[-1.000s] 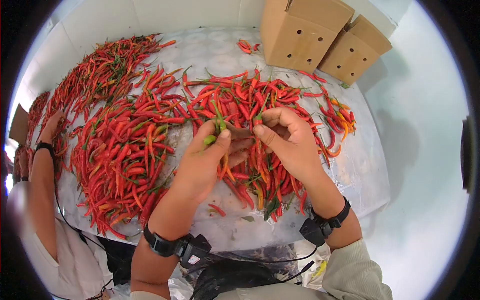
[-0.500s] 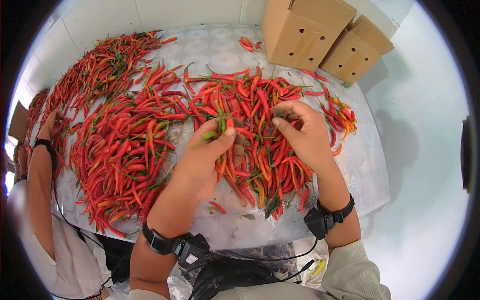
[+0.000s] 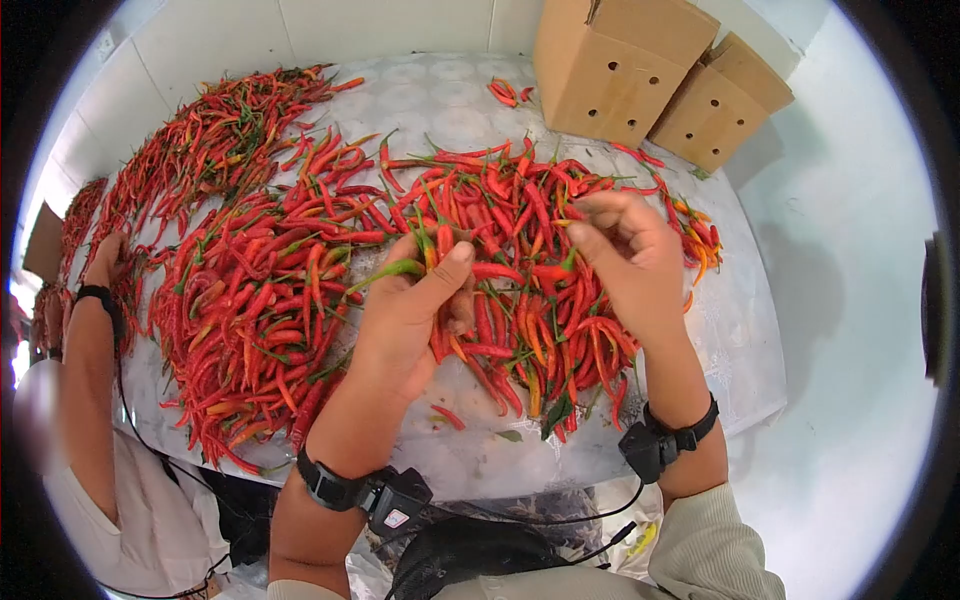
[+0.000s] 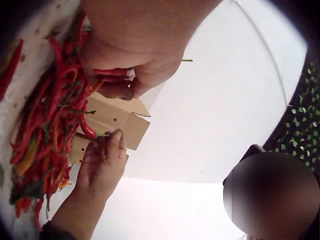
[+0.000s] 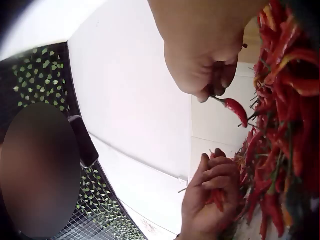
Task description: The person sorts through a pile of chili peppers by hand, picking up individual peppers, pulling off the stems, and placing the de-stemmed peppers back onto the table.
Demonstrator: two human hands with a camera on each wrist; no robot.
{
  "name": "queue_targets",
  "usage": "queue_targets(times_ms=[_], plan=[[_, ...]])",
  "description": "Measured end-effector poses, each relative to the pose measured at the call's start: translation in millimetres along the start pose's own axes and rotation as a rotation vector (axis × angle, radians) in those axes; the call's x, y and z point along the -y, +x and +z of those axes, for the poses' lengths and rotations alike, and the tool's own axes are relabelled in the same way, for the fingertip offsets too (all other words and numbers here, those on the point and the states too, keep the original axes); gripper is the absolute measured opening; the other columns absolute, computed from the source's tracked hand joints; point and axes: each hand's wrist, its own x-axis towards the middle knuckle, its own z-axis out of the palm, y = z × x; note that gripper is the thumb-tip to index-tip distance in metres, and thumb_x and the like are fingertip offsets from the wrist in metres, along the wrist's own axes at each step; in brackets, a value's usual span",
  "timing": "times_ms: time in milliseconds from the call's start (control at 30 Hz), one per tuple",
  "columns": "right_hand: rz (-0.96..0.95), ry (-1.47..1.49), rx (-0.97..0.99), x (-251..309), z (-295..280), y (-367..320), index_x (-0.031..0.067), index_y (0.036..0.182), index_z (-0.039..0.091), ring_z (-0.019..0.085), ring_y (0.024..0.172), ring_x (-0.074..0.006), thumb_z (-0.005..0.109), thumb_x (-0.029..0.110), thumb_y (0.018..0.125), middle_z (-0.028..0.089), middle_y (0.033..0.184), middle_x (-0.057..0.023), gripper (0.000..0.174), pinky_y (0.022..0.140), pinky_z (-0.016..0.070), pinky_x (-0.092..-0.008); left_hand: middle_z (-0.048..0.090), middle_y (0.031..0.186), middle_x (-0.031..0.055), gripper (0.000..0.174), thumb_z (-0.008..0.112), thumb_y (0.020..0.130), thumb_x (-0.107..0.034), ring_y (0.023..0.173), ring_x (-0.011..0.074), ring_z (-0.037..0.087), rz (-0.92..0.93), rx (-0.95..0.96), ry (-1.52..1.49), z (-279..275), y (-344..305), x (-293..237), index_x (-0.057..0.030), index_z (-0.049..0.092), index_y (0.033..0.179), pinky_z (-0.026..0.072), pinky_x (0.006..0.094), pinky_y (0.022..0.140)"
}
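Right hand (image 3: 630, 255) now farther out, grip tight on one chili (image 5: 236, 111); left hand (image 3: 410, 315) tight around a bunch (image 3: 447, 340).

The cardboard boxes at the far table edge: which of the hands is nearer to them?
Right. The right hand is over the chili pile, in front of the cardboard boxes, pinching one chili. The left hand is farther back and left, holding a bunch of chilies.

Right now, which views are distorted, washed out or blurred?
Head view: fisheye bends the table edge, dark ring around, red chillies sharp. Left wrist view: the left hand near the lens is soft, the white background washed out. Right wrist view: the right hand and its pinched chilli are blurred.
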Motion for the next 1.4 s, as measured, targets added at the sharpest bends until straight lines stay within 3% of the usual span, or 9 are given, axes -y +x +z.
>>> queue_targets(times_ms=[67,200,400,667,767,900,1100,1200,1400], plan=[[-0.041,0.19,-0.053,3.7,-3.3,1.2,0.0003,0.101,0.06,0.057,0.07,-0.0086,0.066,0.011,0.087,0.061,0.083,-0.0004,0.018,0.064,0.0468,-0.0231,0.059,0.081,0.0025,0.012,0.057,0.093,-0.017,0.063,0.0113,0.056,-0.013,-0.003,0.002,0.8,-0.6,0.5,-0.01,0.053,0.102,0.0446,0.025,0.051],[0.148,0.467,0.074,8.7,-7.1,-0.3,0.0013,0.1,0.06,0.058,0.071,-0.008,0.066,0.01,0.087,0.061,0.082,-0.001,0.017,0.064,0.0482,-0.0242,0.064,0.1,0.0058,0.019,0.056,0.094,-0.021,0.087,0.0164,0.064,-0.015,0.035,-0.002,6.2,-2.3,1.4,-0.0103,0.052,0.11,0.0503,0.0284,0.071],[0.148,0.406,0.239,14.3,2.9,-7.3,0.001,0.099,0.06,0.059,0.075,-0.008,0.067,0.009,0.085,0.063,0.087,-0.0031,0.017,0.066,0.0484,-0.0235,0.062,0.09,0.0062,0.023,0.058,0.093,-0.017,0.075,0.0173,0.064,-0.22,0.217,-0.08,7.8,-5.1,6.9,-0.0059,0.052,0.112,0.0574,0.0327,0.066],[0.095,0.422,0.173,16.1,11.5,-9.3,0.0003,0.098,0.06,0.059,0.078,-0.0084,0.067,0.008,0.084,0.064,0.087,-0.0036,0.017,0.07,0.048,-0.0248,0.06,0.09,0.0045,0.031,0.066,0.086,-0.012,0.075,0.0138,0.062,-0.221,0.216,0.009,9.9,-9.1,2.8,-0.0055,0.05,0.112,0.0519,0.0289,0.06],[0.085,0.097,0.12,5.6,-1.1,-2.0,0.0005,0.095,0.06,0.06,0.077,-0.0102,0.069,0.008,0.082,0.064,0.087,-0.0044,0.017,0.07,0.0478,-0.0264,0.06,0.089,0.0039,0.031,0.067,0.084,-0.008,0.075,0.0136,0.061,-0.156,0.179,-0.076,2.9,-2.4,2.2,-0.0057,0.051,0.11,0.0503,0.028,0.061],[-0.288,-0.395,0.498,3.7,-21.6,-0.7,0.0031,0.091,0.063,0.06,0.086,-0.0271,0.066,0.0,0.072,0.062,0.087,-0.01,0.02,0.077,0.0471,-0.0358,0.06,0.087,0.0044,0.023,0.064,0.084,-0.004,0.073,0.015,0.061,-0.092,0.1,-0.242,0.0,-2.6,-3.1,-0.0055,0.054,0.104,0.0506,0.0285,0.063],[-0.304,-0.523,0.494,6.3,-8.2,-8.2,0.0035,0.091,0.063,0.056,0.085,-0.0324,0.066,-0.001,0.069,0.058,0.081,-0.0122,0.023,0.077,0.0464,-0.0389,0.061,0.083,0.0053,0.018,0.064,0.084,-0.004,0.075,0.0156,0.062,-0.109,0.164,-0.331,-10.0,2.6,0.3,-0.0055,0.056,0.1,0.0519,0.0298,0.066],[-0.318,-0.369,0.367,12.2,-6.5,-2.2,0.0027,0.089,0.062,0.059,0.08,-0.0273,0.066,0.0,0.073,0.059,0.083,-0.0102,0.017,0.073,0.0479,-0.0344,0.062,0.088,0.0071,0.018,0.061,0.086,-0.005,0.079,0.0167,0.063,-0.09,0.117,-0.316,-8.0,2.8,-3.6,-0.0054,0.055,0.102,0.0526,0.0312,0.068],[0.068,0.229,0.284,20.5,-3.3,-9.5,0.0009,0.091,0.059,0.058,0.076,-0.0077,0.066,0.007,0.084,0.061,0.086,-0.0024,0.011,0.066,0.0476,-0.0237,0.062,0.098,0.0096,0.022,0.057,0.089,-0.004,0.083,0.0195,0.063,-0.02,0.026,-0.224,11.8,-0.6,-3.0,-0.0049,0.051,0.11,0.0528,0.0333,0.071]])
